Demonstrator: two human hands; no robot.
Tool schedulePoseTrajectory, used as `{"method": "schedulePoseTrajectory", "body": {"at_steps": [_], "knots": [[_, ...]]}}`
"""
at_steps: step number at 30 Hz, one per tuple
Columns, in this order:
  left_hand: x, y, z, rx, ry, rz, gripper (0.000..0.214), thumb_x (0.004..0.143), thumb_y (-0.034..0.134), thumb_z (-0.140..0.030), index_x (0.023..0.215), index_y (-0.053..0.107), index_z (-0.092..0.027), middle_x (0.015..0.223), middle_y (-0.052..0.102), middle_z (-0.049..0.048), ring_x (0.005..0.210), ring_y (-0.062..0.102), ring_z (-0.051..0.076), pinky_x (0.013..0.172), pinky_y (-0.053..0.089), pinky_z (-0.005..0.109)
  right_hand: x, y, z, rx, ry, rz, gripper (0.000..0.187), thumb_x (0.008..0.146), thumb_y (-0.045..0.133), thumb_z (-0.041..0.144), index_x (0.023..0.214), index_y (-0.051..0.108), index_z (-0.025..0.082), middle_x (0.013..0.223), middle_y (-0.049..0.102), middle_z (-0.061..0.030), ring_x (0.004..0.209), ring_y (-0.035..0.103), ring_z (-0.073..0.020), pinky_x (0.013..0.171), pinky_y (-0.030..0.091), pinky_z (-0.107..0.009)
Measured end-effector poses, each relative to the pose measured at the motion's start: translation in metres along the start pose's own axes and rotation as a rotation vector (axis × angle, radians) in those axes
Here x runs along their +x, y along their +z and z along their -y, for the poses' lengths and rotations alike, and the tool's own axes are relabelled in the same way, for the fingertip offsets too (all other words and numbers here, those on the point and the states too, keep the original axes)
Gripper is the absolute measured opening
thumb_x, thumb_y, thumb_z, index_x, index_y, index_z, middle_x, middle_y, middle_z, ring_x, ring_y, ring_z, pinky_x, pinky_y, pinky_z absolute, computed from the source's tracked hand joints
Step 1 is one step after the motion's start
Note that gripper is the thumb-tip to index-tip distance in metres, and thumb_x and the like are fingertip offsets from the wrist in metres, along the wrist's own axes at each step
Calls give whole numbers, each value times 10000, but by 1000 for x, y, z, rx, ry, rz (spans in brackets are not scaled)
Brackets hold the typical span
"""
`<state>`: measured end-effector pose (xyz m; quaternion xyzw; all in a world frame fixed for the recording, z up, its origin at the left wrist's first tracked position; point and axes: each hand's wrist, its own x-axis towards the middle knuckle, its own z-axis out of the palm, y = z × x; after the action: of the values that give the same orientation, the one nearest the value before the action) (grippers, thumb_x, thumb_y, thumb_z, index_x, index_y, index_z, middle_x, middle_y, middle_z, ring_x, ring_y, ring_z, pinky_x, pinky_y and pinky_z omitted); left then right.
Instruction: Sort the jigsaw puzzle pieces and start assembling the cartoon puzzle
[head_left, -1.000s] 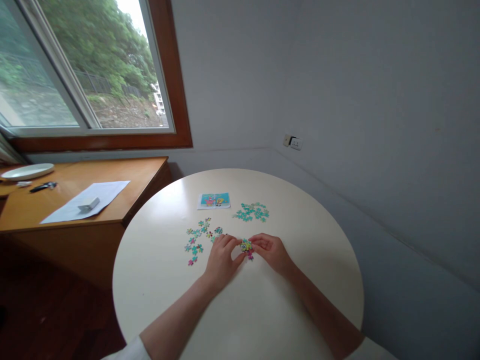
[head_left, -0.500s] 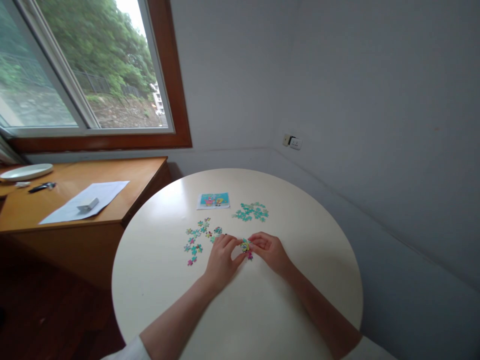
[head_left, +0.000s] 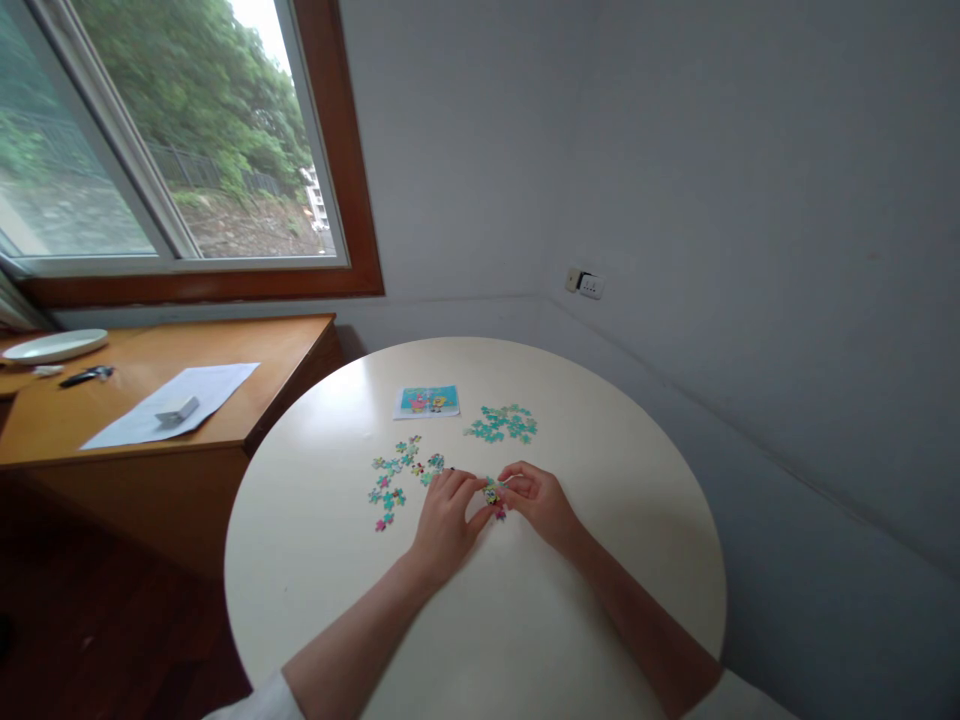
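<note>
Between my two hands, a small cluster of jigsaw puzzle pieces (head_left: 492, 494) in yellow, teal and pink lies near the middle of the table. Thumb and forefinger of my left hand (head_left: 448, 512) close on its left side. From the right, the pinched fingers of my right hand (head_left: 541, 503) grip the cluster's edge. Just left of my left hand are scattered loose puzzle pieces (head_left: 388, 480), teal with pink and yellow bits. A second heap of mostly teal pieces (head_left: 504, 423) lies beyond my right hand.
A picture card (head_left: 427, 401) with cartoon figures lies toward the far side of the round white table (head_left: 330, 620). At the left, a wooden desk (head_left: 292, 350) bears a paper sheet (head_left: 217, 385), a small white box (head_left: 177, 411) and a white plate (head_left: 56, 346).
The fingers of my right hand have shifted slightly over the cluster, and less of its yellow part shows. My left hand stays almost where it was.
</note>
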<state>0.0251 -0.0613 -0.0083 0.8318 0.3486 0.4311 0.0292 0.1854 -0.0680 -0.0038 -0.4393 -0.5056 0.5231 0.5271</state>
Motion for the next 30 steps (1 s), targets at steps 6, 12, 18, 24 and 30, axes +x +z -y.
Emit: {"method": "schedulePoseTrajectory", "body": {"at_steps": [6, 12, 18, 24, 30], "knots": [[1, -1, 0, 7, -5, 18, 184, 778, 612, -297, 921, 604, -183, 822, 622, 52, 794, 538, 189, 714, 431, 342, -1, 1, 2, -14, -18, 10, 371, 578, 733, 434, 769, 533, 187, 527, 612, 38, 480, 559, -108, 503, 440, -243], [1, -1, -1, 9, -20, 35, 182, 771, 620, -293, 916, 596, -185, 829, 617, 48, 800, 533, 193, 725, 430, 346, -1, 1, -1, -13, -27, 39, 381, 567, 749, 408, 795, 537, 189, 558, 607, 39, 512, 580, -120, 519, 459, -251], [0, -1, -2, -21, -48, 58, 184, 764, 626, -278, 919, 590, -185, 846, 616, 47, 817, 531, 193, 739, 434, 343, 0, 1, -4, -20, -46, 52, 363, 581, 748, 362, 816, 535, 185, 545, 578, 58, 491, 548, -97, 507, 440, -233], [2, -4, -3, -114, -149, 44, 205, 736, 654, -251, 917, 585, -184, 819, 610, 40, 804, 542, 183, 733, 444, 329, 1, -4, -5, -74, -93, 11, 359, 603, 727, 369, 839, 530, 182, 539, 564, 64, 501, 550, -102, 502, 421, -229], [3, -5, -4, -271, -283, 61, 22, 751, 586, -186, 734, 580, -174, 685, 579, 8, 639, 518, 121, 597, 426, 242, -1, -3, -3, -89, -96, 8, 339, 623, 714, 363, 841, 522, 189, 554, 591, 52, 511, 563, -109, 505, 431, -234]]}}
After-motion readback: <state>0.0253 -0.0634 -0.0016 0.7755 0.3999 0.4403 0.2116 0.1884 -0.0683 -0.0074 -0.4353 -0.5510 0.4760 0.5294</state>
